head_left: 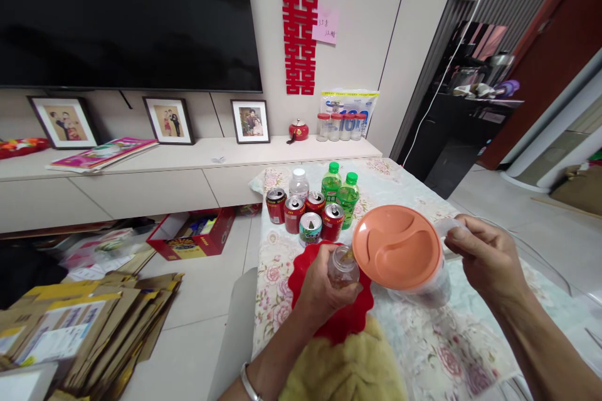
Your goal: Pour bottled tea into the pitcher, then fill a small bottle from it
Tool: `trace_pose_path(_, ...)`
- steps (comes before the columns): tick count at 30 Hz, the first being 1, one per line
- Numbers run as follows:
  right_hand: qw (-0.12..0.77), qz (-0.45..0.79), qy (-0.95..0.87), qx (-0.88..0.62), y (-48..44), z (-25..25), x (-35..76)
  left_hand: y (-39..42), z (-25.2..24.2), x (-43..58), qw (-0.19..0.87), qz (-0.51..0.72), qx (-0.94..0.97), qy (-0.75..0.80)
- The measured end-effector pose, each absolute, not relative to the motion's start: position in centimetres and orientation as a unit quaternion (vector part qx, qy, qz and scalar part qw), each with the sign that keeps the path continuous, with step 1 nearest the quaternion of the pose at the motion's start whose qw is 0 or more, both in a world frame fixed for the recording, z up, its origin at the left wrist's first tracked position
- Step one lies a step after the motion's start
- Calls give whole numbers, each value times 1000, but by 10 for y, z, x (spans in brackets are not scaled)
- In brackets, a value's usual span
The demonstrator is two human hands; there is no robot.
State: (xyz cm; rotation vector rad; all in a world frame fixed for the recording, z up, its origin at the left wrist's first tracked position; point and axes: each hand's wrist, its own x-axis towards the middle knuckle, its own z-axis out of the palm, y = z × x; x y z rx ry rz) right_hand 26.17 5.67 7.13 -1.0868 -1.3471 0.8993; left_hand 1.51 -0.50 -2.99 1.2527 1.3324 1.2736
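My left hand (pixel 322 288) is wrapped round a small clear glass jar (pixel 342 270), over a red scalloped tray (pixel 305 257). Closed on the handle of a clear pitcher (pixel 435 285) is my right hand (pixel 484 257). The pitcher has an orange lid (pixel 397 245) and is tilted, its spout side at the jar's mouth. Something brownish shows at that mouth; whether it is flowing is unclear. Behind the tray stand several cans, among them a red can (pixel 332 222) and a green-white can (pixel 310 229), with a green bottle (pixel 348 199) and a clear bottle (pixel 299 183).
A yellow cloth (pixel 352 366) lies in front of the tray on the flowered tablecloth (pixel 275 263). Several red-lidded jars (pixel 334 128) and picture frames stand on the white cabinet (pixel 235 156) behind. Flattened cardboard (pixel 108 326) and a red box (pixel 192 238) are on the floor at left.
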Motion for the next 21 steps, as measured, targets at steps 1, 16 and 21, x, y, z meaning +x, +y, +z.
trace_pose_path(1,561,382,-572,-461,57,72,262,-5,-30,15,444,515,506,531)
trace_pose_path(16,547,378,-588,-461,60,70,266,-6,-27,14,460,510,505,523)
trace_pose_path(21,542,380,-589,-464,58,71,266,-7,-26,14,448,513,507,529)
